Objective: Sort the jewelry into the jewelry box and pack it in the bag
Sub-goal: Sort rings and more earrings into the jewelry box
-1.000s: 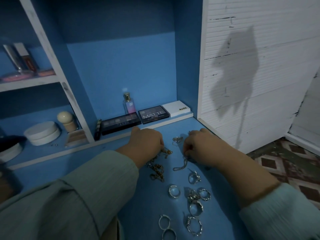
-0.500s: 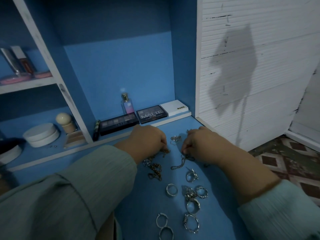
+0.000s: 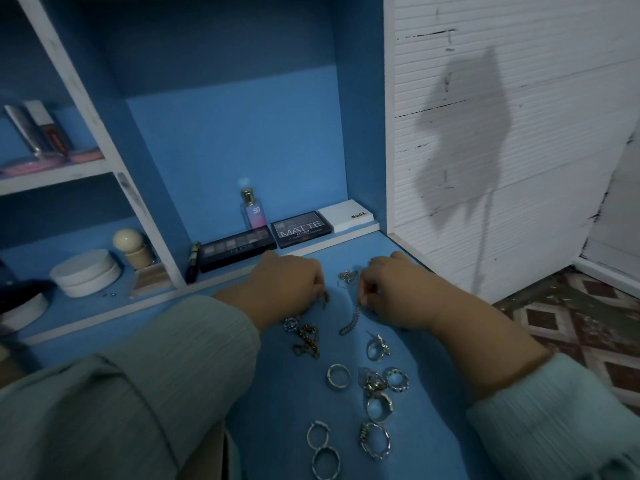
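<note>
Silver and gold-toned pieces lie scattered on the blue counter [image 3: 263, 393]. Over the past second the hands have barely shifted: both remain at the far end of the spread, fingers curled. The left hand [image 3: 287, 285] pinches one end of the gold chain [image 3: 306, 341], which trails toward the person. The right hand [image 3: 394, 289] pinches the top of the short silver chain [image 3: 349, 320], and its free end now hangs slightly straighter than a second ago. A small silver tangle [image 3: 347, 276] rests between the hands. The rings [image 3: 375, 386] nearer the person are unmoved. No jewelry box or bag appears in the head view. Judgement: sorting is at an early stage; the chains are being separated, and nothing is yet boxed. The thin links are likely to snag one another.
</note>
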A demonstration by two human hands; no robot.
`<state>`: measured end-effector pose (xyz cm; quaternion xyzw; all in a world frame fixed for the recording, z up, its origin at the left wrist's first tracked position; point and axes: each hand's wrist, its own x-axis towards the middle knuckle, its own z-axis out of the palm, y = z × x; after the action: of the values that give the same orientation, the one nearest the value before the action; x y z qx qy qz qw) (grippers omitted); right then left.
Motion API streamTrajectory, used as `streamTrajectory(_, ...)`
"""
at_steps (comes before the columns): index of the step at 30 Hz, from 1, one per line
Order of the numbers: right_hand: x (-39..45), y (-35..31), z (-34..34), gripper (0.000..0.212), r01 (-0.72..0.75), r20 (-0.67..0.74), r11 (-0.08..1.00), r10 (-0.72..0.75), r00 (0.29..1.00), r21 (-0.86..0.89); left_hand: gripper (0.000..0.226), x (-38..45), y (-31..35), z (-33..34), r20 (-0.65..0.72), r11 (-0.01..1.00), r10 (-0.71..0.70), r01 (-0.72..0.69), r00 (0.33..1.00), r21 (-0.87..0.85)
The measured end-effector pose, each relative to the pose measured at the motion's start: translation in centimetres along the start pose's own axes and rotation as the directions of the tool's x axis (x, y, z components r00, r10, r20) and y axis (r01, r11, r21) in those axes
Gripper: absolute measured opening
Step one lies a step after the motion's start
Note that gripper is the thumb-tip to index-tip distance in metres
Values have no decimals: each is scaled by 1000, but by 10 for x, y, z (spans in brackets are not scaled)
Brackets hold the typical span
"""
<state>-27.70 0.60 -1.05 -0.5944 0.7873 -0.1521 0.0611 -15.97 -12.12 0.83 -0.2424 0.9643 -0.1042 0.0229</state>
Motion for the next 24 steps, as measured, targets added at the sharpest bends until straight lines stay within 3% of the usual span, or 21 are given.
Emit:
streamTrajectory(4, 5, 0, 4, 17, 39, -101, 978, -18, 995, 206, 15, -2, -8, -2, 117, 937, -110, 142, 987, -319)
streamTrajectory(7, 4, -5, 1, 15, 47, -147, 928, 9, 989, 370, 24, -9, -10, -11, 147, 798, -159, 215, 976, -563)
streamTrajectory(12, 2, -17, -9, 13, 102, -213, 782, 40, 976, 615, 21, -24, -11, -25, 184, 507, -174, 248, 967, -825)
streamTrajectory(18, -3, -42, -34, 15, 122, -171, 641, 14, 985, 757, 21, -40, -14, -47, 191, 245, -208, 240, 959, -939)
streamTrajectory(24, -19, -66, -63, 13, 84, -112, 593, 10, 994, 801, 16, -66, -22, -78, 156, -55, -210, 147, 965, -988)
